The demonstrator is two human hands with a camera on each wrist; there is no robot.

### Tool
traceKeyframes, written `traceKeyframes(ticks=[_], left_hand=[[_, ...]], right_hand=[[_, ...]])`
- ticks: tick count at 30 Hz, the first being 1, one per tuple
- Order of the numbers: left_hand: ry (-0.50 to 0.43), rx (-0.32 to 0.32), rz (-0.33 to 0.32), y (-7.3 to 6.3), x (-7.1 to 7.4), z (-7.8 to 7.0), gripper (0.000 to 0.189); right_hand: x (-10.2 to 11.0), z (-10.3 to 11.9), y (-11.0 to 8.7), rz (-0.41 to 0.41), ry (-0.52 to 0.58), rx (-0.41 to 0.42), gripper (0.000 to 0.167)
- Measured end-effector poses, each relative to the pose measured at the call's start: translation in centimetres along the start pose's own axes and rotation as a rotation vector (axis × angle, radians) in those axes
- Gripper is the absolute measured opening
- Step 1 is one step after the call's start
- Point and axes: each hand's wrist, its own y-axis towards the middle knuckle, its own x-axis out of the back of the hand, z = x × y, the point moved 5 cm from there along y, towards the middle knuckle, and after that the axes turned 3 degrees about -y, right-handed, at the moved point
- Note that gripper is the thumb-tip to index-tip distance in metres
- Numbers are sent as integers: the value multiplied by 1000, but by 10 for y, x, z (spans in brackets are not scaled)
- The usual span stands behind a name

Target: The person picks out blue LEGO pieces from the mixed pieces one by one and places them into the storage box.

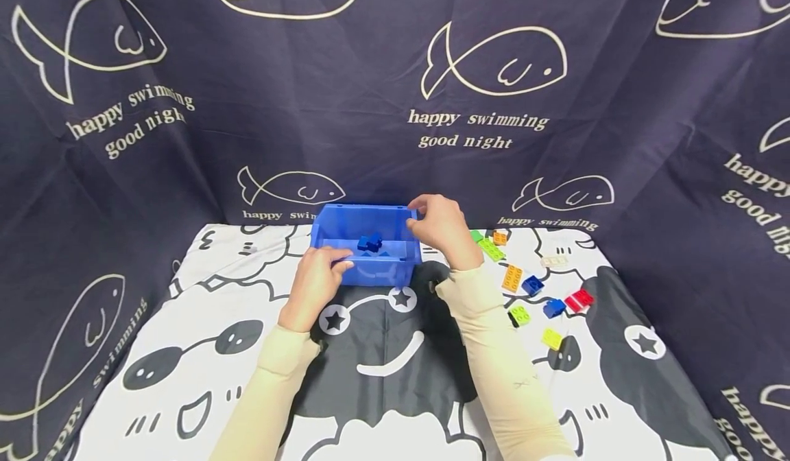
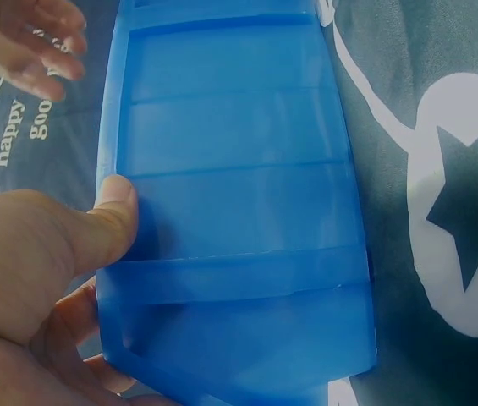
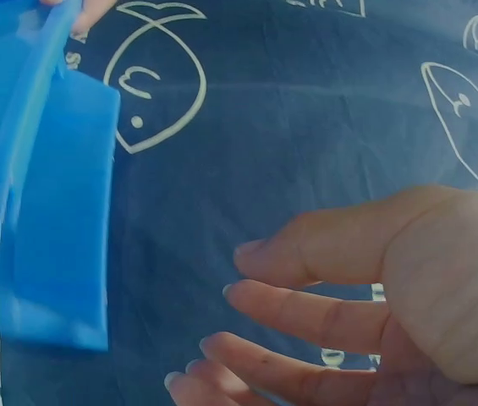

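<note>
A blue plastic bin (image 1: 370,274) stands at the back of the table with dark blue toy bricks (image 1: 370,243) inside. My left hand (image 1: 313,284) grips the bin's near left rim; in the left wrist view its thumb (image 2: 118,203) lies over the edge, with the fingers on the outer side. By the bin's far right corner is my right hand (image 1: 439,228). The right wrist view shows that hand (image 3: 348,288) beside the bin wall (image 3: 61,220), a gap between them, its fingers loosely bent and holding nothing.
Several loose bricks lie on the patterned cloth to the right, among them a green brick (image 1: 492,249), an orange brick (image 1: 511,278), a red brick (image 1: 579,300) and a yellow brick (image 1: 552,339). A dark fabric backdrop (image 1: 382,138) rises right behind the bin.
</note>
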Motion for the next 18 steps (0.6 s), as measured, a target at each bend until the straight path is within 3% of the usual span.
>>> traceKeyframes(ticks=[12, 18], left_hand=[[13, -3, 11, -1, 0, 0, 23], [10, -6, 7, 1, -1, 0, 22]], right_hand=[[25, -29, -24, -109, 23, 17, 46], [35, -49, -36, -163, -15, 40, 51]])
